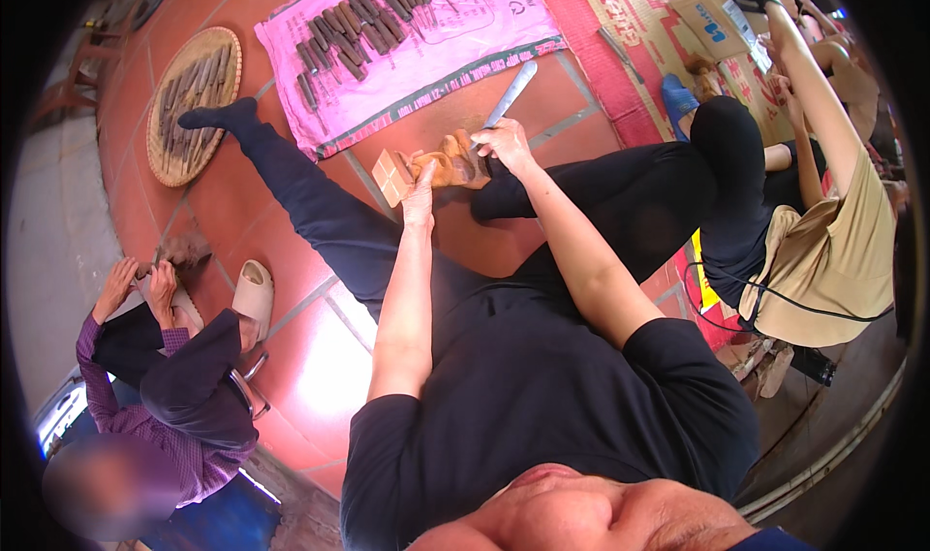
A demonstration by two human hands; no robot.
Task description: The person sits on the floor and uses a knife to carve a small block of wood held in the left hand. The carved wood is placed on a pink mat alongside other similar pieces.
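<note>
Above my outstretched legs, my left hand [419, 194] is closed around a brown wood carving [453, 161] with rounded, uneven shapes. A pale square wooden block [392, 178] marked with lines sits at the carving's left end; it looks like its base. My right hand [504, 147] grips a long, flat metal tool [513, 90], which looks like a knife or chisel. Its pale shaft points up and to the right, away from me. The right fingers are close beside the carving, and the tool's working end is too small to make out.
Many dark-handled tools [363, 23] lie on a pink sack [436, 66] ahead. More fill a round woven tray [232, 42] at far left. A person in a purple checked shirt [208, 469] works at lower left; another in a tan shirt [823, 270] sits at right near cardboard [712, 28].
</note>
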